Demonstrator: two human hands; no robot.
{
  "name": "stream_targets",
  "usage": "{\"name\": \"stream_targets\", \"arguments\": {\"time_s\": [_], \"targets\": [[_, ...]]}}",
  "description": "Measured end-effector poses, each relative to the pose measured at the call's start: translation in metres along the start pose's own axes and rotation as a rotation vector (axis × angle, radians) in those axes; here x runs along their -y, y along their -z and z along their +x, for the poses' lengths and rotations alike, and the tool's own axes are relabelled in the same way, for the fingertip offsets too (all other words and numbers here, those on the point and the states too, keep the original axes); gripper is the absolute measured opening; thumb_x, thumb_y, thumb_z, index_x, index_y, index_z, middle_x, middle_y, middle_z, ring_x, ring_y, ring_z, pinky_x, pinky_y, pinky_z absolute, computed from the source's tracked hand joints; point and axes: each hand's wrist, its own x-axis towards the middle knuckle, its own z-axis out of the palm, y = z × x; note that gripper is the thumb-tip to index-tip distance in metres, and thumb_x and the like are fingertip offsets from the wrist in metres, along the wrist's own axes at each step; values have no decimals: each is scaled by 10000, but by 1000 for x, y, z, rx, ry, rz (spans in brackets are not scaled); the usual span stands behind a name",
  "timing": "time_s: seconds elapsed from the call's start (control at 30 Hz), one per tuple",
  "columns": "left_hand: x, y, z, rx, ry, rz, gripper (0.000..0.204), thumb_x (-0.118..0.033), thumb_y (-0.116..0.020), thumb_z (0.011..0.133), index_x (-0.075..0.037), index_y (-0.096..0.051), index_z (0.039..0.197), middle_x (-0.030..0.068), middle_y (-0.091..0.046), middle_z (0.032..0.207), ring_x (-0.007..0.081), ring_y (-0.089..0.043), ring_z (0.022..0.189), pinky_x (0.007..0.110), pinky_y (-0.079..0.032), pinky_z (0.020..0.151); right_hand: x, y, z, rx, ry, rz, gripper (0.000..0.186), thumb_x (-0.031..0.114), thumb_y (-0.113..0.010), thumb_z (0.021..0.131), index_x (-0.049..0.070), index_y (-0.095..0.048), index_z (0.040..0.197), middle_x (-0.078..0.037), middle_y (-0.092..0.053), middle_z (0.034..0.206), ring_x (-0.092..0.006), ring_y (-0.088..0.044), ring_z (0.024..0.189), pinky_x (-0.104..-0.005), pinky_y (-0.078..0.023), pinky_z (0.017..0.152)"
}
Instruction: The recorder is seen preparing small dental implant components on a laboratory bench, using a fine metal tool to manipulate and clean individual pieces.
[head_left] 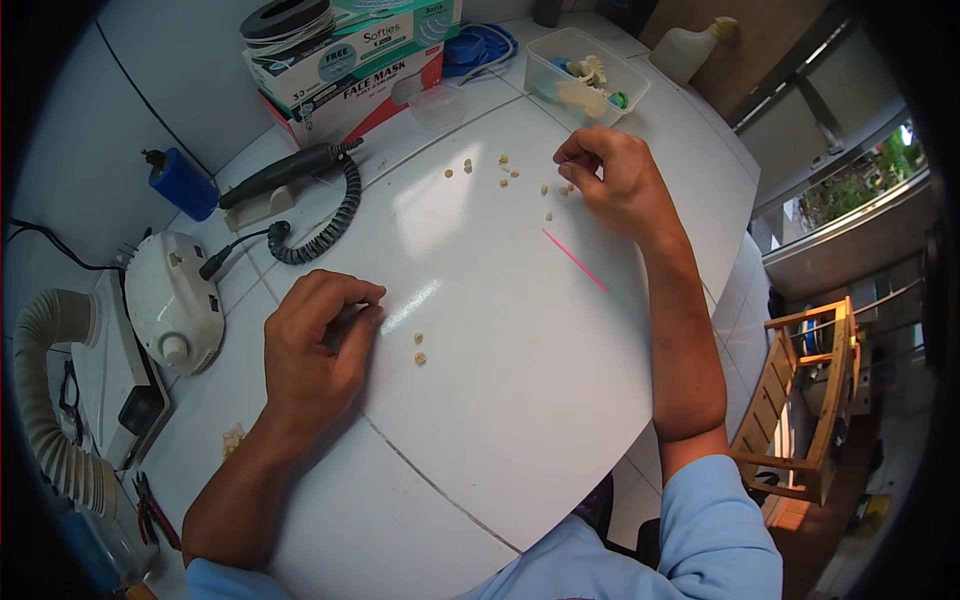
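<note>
White tiled bench (480, 420), smooth. Right hand (615, 180) fingertips pinched at small beige pieces (510, 175) scattered far side; left hand (315, 345) fingers curled together beside two pieces (420, 348); held item unclear. Risk: forearm brushes loose pieces, they roll off the edge; pink stick (575, 261) close.

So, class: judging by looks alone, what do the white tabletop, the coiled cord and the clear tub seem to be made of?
White tabletop: probably glossy laminate or glass, since it mirrors bright window glare.
Coiled cord: likely matte rubber or soft plastic; dark grey, springy spiral.
Clear tub: apparently thin translucent plastic, its contents showing through the walls.
</note>
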Motion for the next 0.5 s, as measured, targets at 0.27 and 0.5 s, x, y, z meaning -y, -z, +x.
{"name": "stream_targets", "arguments": {"time_s": [0.27,0.5], "targets": [[2,-4,0,13,-80,111,188,117,-800,863,-1,-800,1009,95,-759,955,218,-717,906,317,-581,760,4,1,-1,116,28,-116,162,76,-866,886,44,-879,1044,-157,-795,974,-277,-767,899,-393,-616,867],[2,-4,-2,46,-120,105,176,78,-823,881,-33,-836,1017,86,-776,977,220,-712,934,335,-593,760,5,-11,-2,117,49,-134,165,78,-882,877,43,-880,1039,-159,-805,957,-292,-789,905,-403,-621,876]]}}
